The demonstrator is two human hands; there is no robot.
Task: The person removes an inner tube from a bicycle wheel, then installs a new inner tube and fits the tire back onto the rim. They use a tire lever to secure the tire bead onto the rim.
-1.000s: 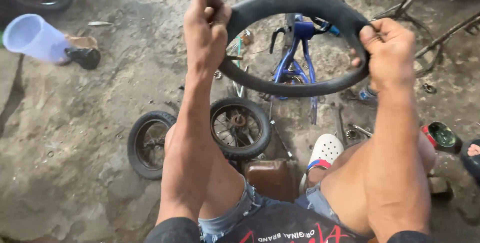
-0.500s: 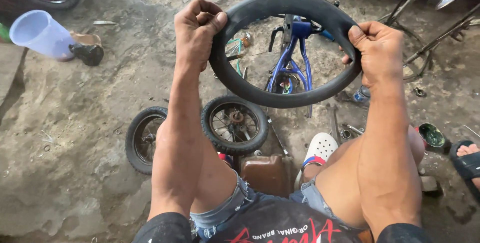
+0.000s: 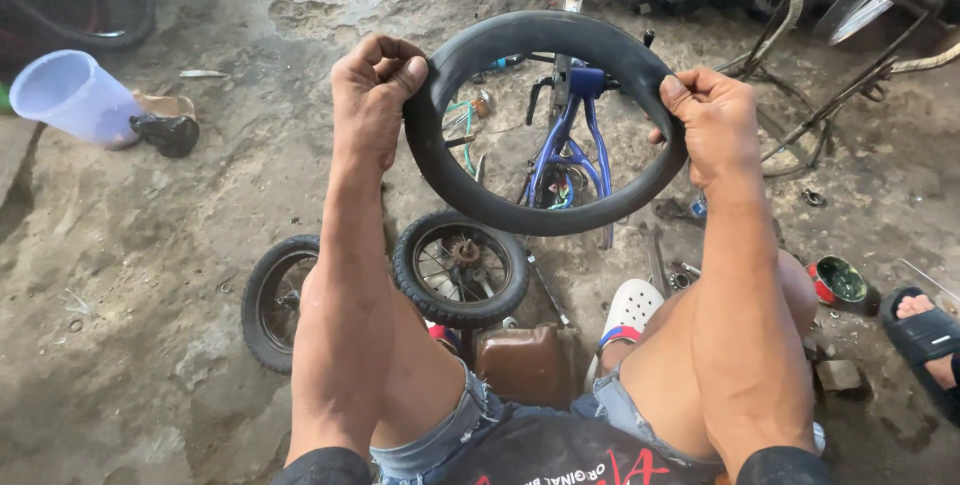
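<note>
1. We see a black inner tube (image 3: pixel 545 215) held up as a hoop in front of a seated person, above a stained concrete floor (image 3: pixel 150 245).
2. The left hand (image 3: pixel 375 95) is clenched in a fist on the tube's left side, fingers curled tight over the rubber.
3. The right hand (image 3: pixel 712 125) is clamped on the tube's right side, thumb on the near face and fingers wrapped behind.
4. The two hands are well apart, one at each end of the hoop.
5. Through the hoop we see a small blue bicycle frame (image 3: pixel 570 145) lying on the floor.
6. Below the tube, two small spoked wheels sit by the person's knees: one (image 3: pixel 460 267) upright between the forearms, another (image 3: pixel 272 300) just left of the left arm.
7. A white clog (image 3: pixel 628 307) covers the person's right foot.
8. A brown container (image 3: pixel 520 363) stands between the knees.
9. At far left, a pale lilac plastic jug (image 3: pixel 72 97) lies tilted beside a dark object we cannot identify.
10. At right, a small red tin (image 3: pixel 838 283) sits near another person's sandalled foot (image 3: pixel 925 330).
</note>
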